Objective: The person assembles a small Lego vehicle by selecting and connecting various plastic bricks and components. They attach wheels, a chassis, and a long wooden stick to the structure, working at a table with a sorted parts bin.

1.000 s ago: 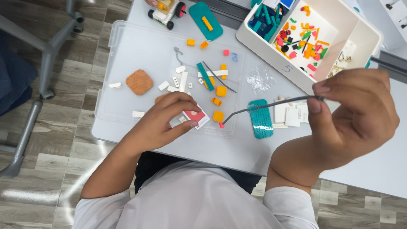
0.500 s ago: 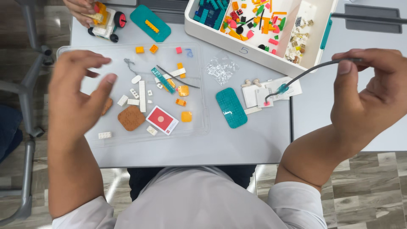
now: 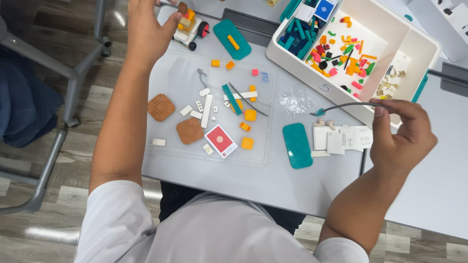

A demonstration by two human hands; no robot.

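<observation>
I'm pinching the thin grey cable (image 3: 348,105) in my R hand (image 3: 399,139) just over the white sorting tray (image 3: 419,53), keeping it slack & untwisted, while my L hand (image 3: 146,29) is closing round the small wheeled model (image 3: 187,27) at the desk's far edge.

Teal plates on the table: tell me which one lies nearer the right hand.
The rounded teal plate near the table's front edge, beside the white sheets, lies nearer the right hand. The other teal plate, carrying an orange brick, sits by the small wheeled model.
</observation>
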